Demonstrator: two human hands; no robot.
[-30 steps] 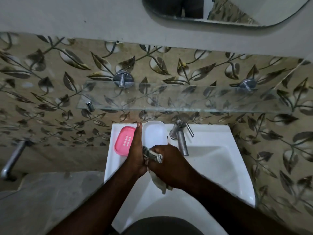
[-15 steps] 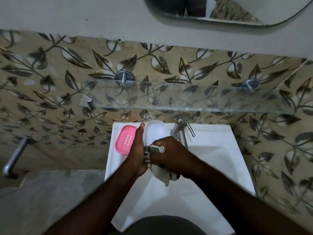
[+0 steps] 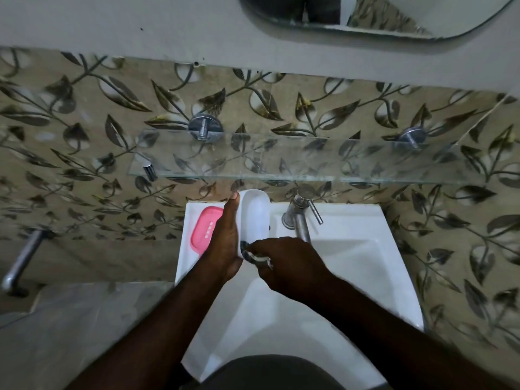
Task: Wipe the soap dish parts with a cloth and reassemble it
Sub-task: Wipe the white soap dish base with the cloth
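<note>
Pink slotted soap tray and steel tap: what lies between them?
Head view: the left hand and the white oval dish shell it holds, between pink slotted soap tray and steel tap.

insert (image 3: 206, 230) left of tray (image 3: 254, 218), tap (image 3: 299, 220) right

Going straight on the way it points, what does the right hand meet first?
The right hand would meet the near end of the white dish, where its cloth seems to touch; the left hand lies beyond.
</note>
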